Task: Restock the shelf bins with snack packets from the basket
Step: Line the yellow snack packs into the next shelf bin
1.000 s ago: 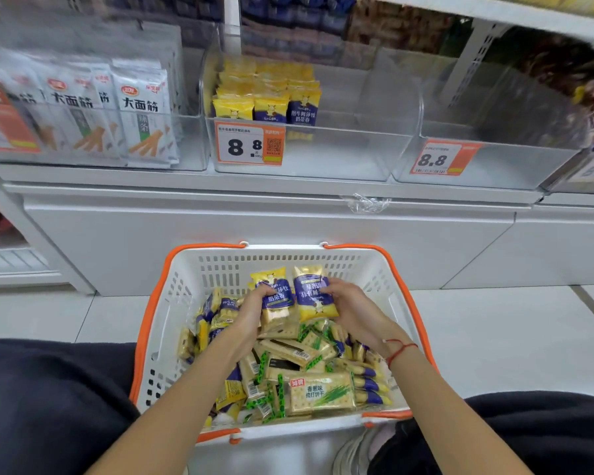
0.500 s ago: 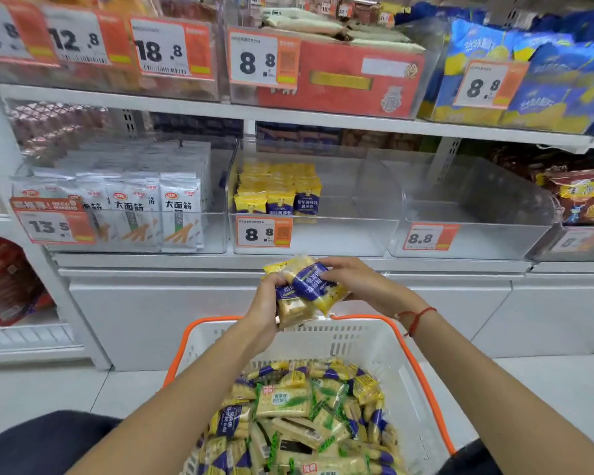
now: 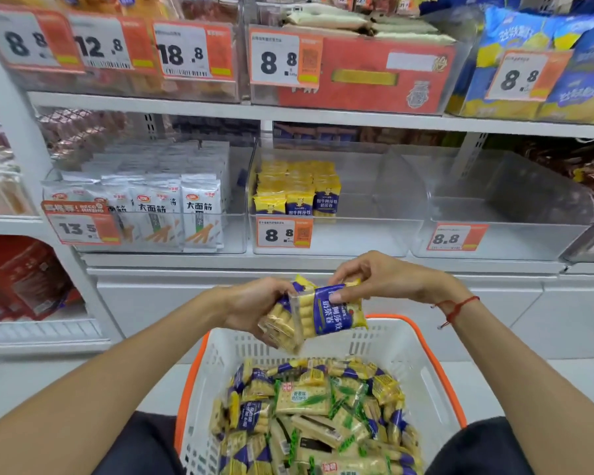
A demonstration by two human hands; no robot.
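White shelf (image 3: 172,260) bears clear bins (image 3: 326,236); basket (image 3: 422,382) seemingly on floor (image 3: 563,378).

Red wrist string (image 3: 455,308); orange price tags (image 3: 284,233).

2 hands: left hand (image 3: 251,305), right hand (image 3: 384,279). Approx 2 snack packets (image 3: 309,313) held btwn them. 1 basket (image 3: 422,368), heaped w/ too many pkts to count. 7 price tags visible, e.g. price tag (image 3: 284,233). 3 clear bins on mid shelf, incl. bin (image 3: 357,234) w/ 3 front-row pkts.
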